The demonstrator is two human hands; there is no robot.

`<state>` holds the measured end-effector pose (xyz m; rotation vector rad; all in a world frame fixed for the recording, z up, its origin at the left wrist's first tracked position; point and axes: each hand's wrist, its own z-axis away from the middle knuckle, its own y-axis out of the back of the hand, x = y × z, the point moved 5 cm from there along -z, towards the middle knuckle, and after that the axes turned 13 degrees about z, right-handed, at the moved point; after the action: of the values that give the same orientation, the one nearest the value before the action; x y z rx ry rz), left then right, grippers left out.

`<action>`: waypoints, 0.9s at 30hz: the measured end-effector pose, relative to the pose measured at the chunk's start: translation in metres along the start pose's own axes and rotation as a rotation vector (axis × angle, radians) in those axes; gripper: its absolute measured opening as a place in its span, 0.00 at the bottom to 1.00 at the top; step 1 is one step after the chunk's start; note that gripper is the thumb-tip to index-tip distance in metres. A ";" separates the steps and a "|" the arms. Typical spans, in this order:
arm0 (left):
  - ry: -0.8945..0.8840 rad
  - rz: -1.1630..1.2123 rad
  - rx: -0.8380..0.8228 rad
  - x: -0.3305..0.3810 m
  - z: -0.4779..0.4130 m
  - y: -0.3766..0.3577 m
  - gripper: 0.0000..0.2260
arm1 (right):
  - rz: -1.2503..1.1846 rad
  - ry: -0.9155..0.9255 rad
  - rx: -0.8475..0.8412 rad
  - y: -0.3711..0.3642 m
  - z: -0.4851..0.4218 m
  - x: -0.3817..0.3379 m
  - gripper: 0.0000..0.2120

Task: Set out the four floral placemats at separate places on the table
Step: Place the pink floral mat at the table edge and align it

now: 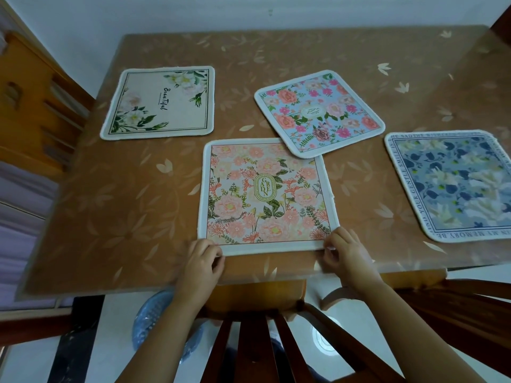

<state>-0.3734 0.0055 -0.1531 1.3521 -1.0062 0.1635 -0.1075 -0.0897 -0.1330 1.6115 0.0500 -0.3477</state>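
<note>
Several floral placemats lie on the brown table. A peach "Garden" mat lies nearest me at the front edge. My left hand pinches its near left corner and my right hand pinches its near right corner. A cream "Beautiful" mat lies flat at the back left. A light-blue mat with pink flowers sits turned at an angle in the back middle, its near corner overlapping the peach mat's far right corner. A dark-blue mat with lettering round its border lies at the right, cut off by the frame.
A dark wooden chair back stands between me and the table's front edge. A second wooden chair stands at the left side. A blue plastic basin sits on the floor under the table edge. A white wall runs behind the table.
</note>
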 end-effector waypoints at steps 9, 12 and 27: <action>0.004 -0.165 0.008 0.030 -0.001 0.014 0.14 | 0.183 -0.008 -0.049 0.029 -0.004 -0.008 0.17; -0.028 -0.212 -0.005 0.051 -0.003 0.020 0.15 | 0.212 -0.017 -0.025 0.048 0.003 -0.020 0.18; -0.256 -0.094 -0.086 0.176 0.059 0.026 0.17 | 0.220 -0.320 0.210 0.133 0.124 -0.075 0.21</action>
<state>-0.3147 -0.1147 -0.0219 1.3606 -1.1462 -0.1262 -0.1709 -0.2083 0.0109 1.7298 -0.4162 -0.4464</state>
